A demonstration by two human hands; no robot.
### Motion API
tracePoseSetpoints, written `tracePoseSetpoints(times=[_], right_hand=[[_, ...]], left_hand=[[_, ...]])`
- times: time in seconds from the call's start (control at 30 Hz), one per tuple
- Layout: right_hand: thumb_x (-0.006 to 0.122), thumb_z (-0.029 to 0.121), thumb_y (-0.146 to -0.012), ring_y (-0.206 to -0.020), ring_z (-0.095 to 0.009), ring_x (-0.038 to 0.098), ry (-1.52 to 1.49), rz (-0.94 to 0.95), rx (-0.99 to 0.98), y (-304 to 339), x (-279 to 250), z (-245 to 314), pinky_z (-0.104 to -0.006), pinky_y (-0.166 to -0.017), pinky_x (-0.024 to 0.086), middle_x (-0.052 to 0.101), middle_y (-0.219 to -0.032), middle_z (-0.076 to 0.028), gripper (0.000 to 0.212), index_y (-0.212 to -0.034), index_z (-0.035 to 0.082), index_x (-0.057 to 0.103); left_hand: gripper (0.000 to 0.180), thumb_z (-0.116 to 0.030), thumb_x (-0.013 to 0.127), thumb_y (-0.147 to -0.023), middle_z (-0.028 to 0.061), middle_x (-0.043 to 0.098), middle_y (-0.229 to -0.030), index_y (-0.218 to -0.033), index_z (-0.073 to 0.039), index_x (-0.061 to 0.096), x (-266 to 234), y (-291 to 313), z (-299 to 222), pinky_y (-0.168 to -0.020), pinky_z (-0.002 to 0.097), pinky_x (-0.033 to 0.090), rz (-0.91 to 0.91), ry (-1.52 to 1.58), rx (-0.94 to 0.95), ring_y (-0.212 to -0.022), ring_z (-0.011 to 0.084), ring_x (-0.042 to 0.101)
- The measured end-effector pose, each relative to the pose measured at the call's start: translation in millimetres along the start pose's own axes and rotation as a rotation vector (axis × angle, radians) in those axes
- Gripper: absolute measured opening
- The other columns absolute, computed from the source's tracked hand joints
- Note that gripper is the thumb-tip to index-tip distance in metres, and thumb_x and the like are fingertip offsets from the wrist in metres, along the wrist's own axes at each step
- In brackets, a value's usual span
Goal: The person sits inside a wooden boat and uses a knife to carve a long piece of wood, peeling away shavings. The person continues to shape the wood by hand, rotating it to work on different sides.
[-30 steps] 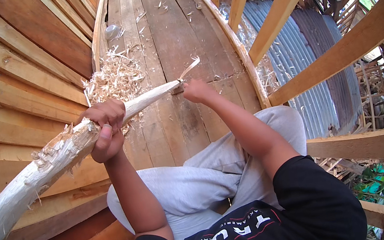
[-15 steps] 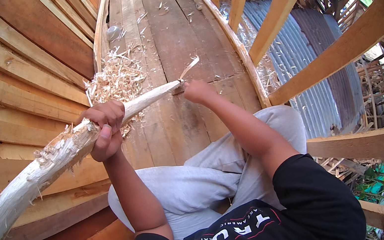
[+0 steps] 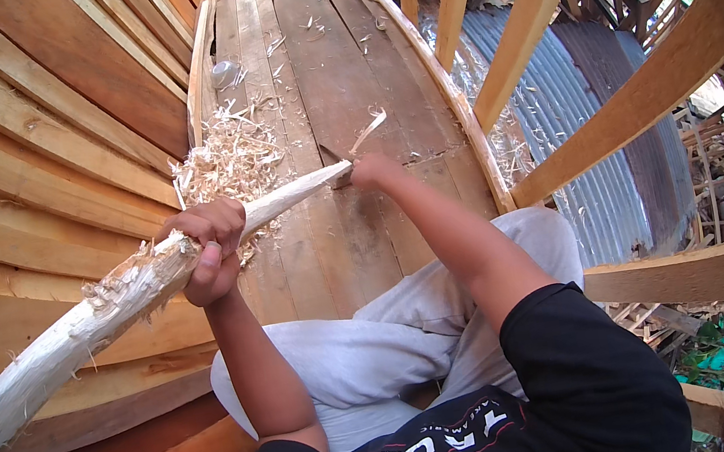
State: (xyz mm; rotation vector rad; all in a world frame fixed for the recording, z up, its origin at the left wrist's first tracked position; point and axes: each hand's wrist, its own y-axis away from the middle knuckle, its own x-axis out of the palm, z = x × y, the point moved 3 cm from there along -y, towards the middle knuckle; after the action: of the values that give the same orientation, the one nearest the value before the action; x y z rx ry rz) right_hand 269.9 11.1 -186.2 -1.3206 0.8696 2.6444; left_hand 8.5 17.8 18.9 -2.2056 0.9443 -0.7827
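Observation:
A long, pale, peeled wooden pole (image 3: 52, 362) slants from the lower left up to a narrow tip near the middle. My left hand (image 3: 207, 243) is closed around it midway, thumb on the near side, beside a rough patch of torn fibres. At the tip, my right hand (image 3: 377, 171) is in a fist on a knife (image 3: 330, 152). Its dark, thin blade pokes out beyond the far side of the pole; the handle is hidden in my fingers. A curled wood shaving (image 3: 369, 129) rises beside the tip.
I sit cross-legged on a plank floor (image 3: 340, 87). A heap of shavings (image 3: 228, 157) lies beyond my left hand, near a small clear cup (image 3: 225, 74). A slatted wooden wall (image 3: 45, 200) stands left, wooden railings (image 3: 530, 29) right, with a corrugated metal roof (image 3: 546, 131) below.
The knife blade now shows past the pole's far side, where it was not visible before. The view has shifted slightly; my left hand keeps its hold on the pole.

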Motion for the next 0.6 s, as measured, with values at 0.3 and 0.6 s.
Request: tracePoseSetpoints(times=[0.3, 0.6], right_hand=[[0.036, 0.036, -0.1, -0.113, -0.043, 0.057, 0.16, 0.004, 0.005, -5, -3, -45, -0.0481, -0.098, 0.044, 0.06, -0.118, -0.029, 0.053, -0.113, -0.009, 0.061], [0.058, 0.04, -0.089, -0.097, -0.038, 0.064, -0.025, -0.316, -0.041, 28, -46, -34, -0.0461, -0.084, 0.05, 0.068, -0.1, -0.021, 0.041, -0.102, 0.001, 0.067]], left_hand=[[0.015, -0.018, 0.05, -0.077, 0.0026, 0.034, -0.066, -0.077, -0.009, 0.038, -32, 8, -6, -0.066, 0.0335, 0.035, -0.226, -0.009, -0.032, -0.062, 0.0151, 0.036], [0.017, -0.018, 0.052, -0.076, 0.0022, 0.034, -0.066, -0.077, -0.009, 0.038, -32, 3, -44, -0.066, 0.033, 0.034, -0.251, -0.086, 0.007, -0.061, 0.0147, 0.036]])
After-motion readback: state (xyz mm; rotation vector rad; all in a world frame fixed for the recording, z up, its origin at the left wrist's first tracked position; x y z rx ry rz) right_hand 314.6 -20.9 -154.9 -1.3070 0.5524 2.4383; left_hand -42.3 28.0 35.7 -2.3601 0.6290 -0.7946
